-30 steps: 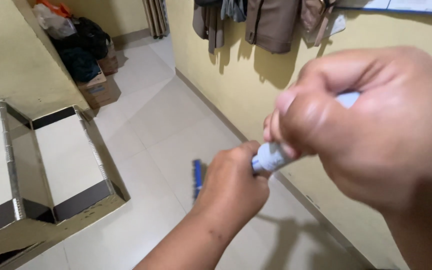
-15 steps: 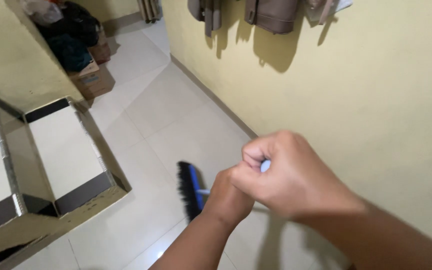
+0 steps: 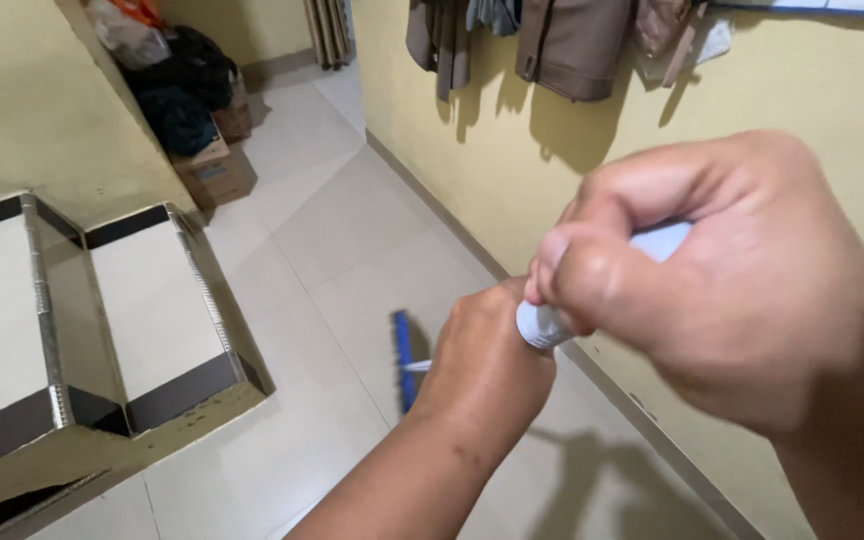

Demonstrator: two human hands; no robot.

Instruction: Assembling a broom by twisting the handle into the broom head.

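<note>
Both hands (image 3: 592,330) on a pale handle (image 3: 552,322)

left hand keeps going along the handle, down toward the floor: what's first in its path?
Probably the blue broom head on the tiled floor, just beyond the left hand; depth is unclear.

There are two hands in the frame: the right hand (image 3: 742,290) fills the right side, and the left hand (image 3: 487,360) is at the lower centre. Between them there is one pale blue handle (image 3: 552,322). On the floor, near the centre, lies one blue brush head (image 3: 404,352). At the left of the frame there are two steps (image 3: 147,300) with white tiles and dark fronts. In the upper left corner stands one cardboard box (image 3: 214,172), and above it I count two dark bags (image 3: 187,90). Along the top edge several garments (image 3: 572,45) hang on the yellow wall; at least three are visible, but the exact number I cannot tell.
</note>
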